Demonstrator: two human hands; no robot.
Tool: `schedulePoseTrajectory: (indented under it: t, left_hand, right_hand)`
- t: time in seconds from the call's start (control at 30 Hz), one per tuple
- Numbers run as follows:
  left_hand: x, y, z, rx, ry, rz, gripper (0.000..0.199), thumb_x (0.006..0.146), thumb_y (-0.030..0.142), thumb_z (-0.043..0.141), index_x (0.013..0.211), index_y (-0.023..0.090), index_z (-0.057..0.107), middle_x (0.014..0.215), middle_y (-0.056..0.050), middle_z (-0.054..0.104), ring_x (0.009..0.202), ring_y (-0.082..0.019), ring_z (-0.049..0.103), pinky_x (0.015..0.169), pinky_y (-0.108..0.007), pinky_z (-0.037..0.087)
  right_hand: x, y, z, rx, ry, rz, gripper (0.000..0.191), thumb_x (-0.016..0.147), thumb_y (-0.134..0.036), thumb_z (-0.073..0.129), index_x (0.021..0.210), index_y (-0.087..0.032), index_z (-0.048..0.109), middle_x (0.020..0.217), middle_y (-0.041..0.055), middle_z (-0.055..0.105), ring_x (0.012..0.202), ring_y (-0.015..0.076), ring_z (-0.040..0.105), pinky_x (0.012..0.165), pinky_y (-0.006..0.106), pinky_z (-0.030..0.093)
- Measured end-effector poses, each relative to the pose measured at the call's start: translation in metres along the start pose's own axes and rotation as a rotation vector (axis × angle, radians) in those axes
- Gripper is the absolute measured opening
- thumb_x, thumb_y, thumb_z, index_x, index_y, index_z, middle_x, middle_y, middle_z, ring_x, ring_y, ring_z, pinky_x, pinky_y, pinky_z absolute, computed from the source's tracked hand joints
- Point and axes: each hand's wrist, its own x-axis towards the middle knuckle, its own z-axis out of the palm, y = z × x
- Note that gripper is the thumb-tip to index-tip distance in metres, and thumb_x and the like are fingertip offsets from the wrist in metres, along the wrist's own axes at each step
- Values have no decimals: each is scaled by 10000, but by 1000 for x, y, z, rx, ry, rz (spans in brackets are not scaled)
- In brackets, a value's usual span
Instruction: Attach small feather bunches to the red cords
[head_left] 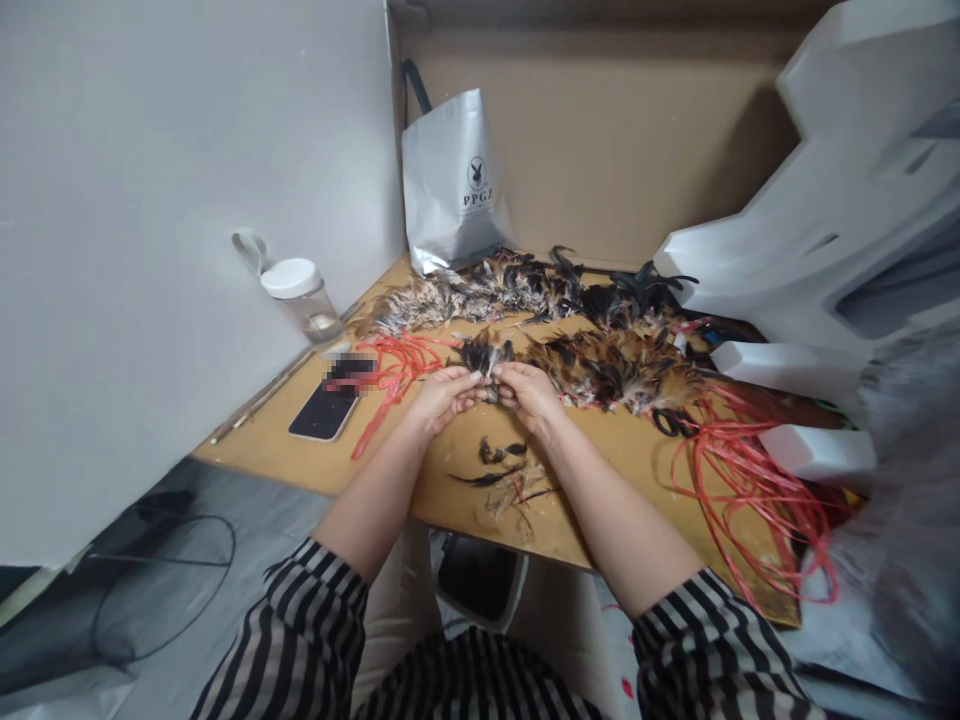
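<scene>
Both hands meet over the middle of the wooden table [367,460]. My left hand [448,397] pinches a small tuft of dark and pale feathers [486,350] from the left. From the right, my right hand [527,392] pinches the same tuft with its thumb and forefinger. Just right of my hands lies a pile of brown feathers [615,365]. Behind them stretches a row of white and dark feathers [480,288]. Loose feather scraps [510,480] lie between my forearms. Red plastic strips [394,365] spread beside my left hand.
A phone [322,410] and a lidded clear jar [304,300] are at the left. A silver bag [450,190] stands at the back. More red strips [750,500] hang over the right edge, near black scissors handles [671,422] and white foam pieces [817,450]. A bin [480,580] sits below.
</scene>
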Motion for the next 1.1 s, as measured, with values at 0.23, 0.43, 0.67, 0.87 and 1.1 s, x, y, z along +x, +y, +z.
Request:
schedulePoseTrajectory:
  t: [0.23,0.43,0.67,0.87,1.1]
  left_hand:
    - [2,-3,-3,-43,-19,-51,135,661,145,674,742,87,583,737,-87,675,548,-76,606,450,-125,412]
    - [4,-5,-2,-79,16,8,121,639,96,679,669,86,563,669,-59,655,543,-57,587,492,-117,440]
    - [2,-3,0,-30,21,34,150,618,122,701,675,92,566,626,-36,635,533,-49,571,500,-117,436]
    - [1,-4,0,26,-18,-6,158,614,137,707,696,97,578,606,-28,625,529,-49,567,501,-124,433]
    - [5,-4,-5,-47,-16,40,164,619,113,699,686,90,551,660,-51,646,541,-52,578,504,-119,444]
  right_hand:
    - [0,4,3,2,50,-64,222,559,-297,692,635,-150,543,425,-67,436,361,25,295,339,153,182]
    - [-1,5,6,-36,38,-62,219,546,-288,698,624,-140,557,449,-47,494,374,31,344,352,156,224]
    - [1,7,3,-36,-44,-41,279,571,-371,699,620,-139,553,530,-13,562,404,40,393,368,166,274]
    - [1,6,4,1,10,-49,282,532,-332,726,639,-154,535,440,-51,487,386,44,380,363,163,269]
    - [3,-1,-6,187,23,1,323,519,-292,737,695,-167,496,563,-58,521,413,25,388,369,150,275]
